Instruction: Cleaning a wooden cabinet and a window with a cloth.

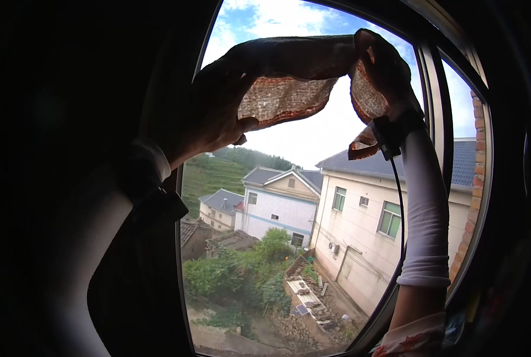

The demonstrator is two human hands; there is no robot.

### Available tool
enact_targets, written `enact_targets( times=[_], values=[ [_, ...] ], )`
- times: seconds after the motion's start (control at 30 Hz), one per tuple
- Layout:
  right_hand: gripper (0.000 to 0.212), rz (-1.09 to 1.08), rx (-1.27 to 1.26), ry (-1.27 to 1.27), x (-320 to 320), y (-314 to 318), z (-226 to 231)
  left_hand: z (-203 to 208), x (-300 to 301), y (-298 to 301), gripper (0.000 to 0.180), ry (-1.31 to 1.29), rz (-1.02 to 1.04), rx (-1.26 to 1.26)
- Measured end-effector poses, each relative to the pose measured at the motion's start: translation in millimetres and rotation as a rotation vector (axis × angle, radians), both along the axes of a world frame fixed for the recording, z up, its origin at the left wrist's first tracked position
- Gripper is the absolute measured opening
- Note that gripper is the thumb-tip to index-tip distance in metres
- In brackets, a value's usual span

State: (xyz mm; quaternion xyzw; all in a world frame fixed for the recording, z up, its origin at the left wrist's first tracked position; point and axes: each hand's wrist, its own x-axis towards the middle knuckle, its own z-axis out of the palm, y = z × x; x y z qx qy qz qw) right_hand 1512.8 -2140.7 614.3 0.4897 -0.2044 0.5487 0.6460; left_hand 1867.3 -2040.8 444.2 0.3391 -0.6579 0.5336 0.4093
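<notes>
A brown-edged, coarsely woven cloth (286, 98) spans the upper part of a tall glass window with a dark frame (430, 95), raised high between the person's two hands. Daylight behind it makes the weave glow, while the dark upper fold shows little detail.

The left hand (215, 113) holds the cloth's left end, its thumb near the lower edge; shadow hides how the other fingers lie. The right hand (393, 68) is closed around the bunched right end, and a loose flap (364, 146) hangs just beside the wrist. With a hold at each end, the cloth probably stays spread — its middle drooping only a little, perhaps because the hands sit at similar height.

A black box-shaped device (387, 135) is strapped at the right wrist, likely to keep the fingers unhindered; its thin black cable (400, 196) runs down alongside the white fabric sleeve (423, 208). Beyond the window stand a pale cream building (358, 238) and green bushes (236, 273).
</notes>
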Motion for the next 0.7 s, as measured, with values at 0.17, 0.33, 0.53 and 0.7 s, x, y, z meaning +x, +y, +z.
enact_targets(
  times=[0.17, 0.33, 0.53, 0.7],
  values=[
    [0.053, -0.366, -0.050, -0.307, -105.5, -3.2, 35.1, 78.7, -24.9, -32.4, 0.074, -0.334, 0.038, -0.570],
    [0.052, -0.208, 0.066, -0.400, -116.9, -58.6, 31.4, 95.4, -31.9, -36.7, 0.068, -0.226, 0.097, -0.245],
    [0.050, -0.142, 0.075, -0.347, -77.5, -54.3, 71.3, 80.0, -5.9, -24.5, 0.078, -0.055, 0.066, -0.148],
    [0.050, -0.053, 0.121, -0.203, 0.0, -68.4, 91.7, 54.8, 40.4, -28.9, 0.072, 0.034, 0.092, 0.019]
  ],
)
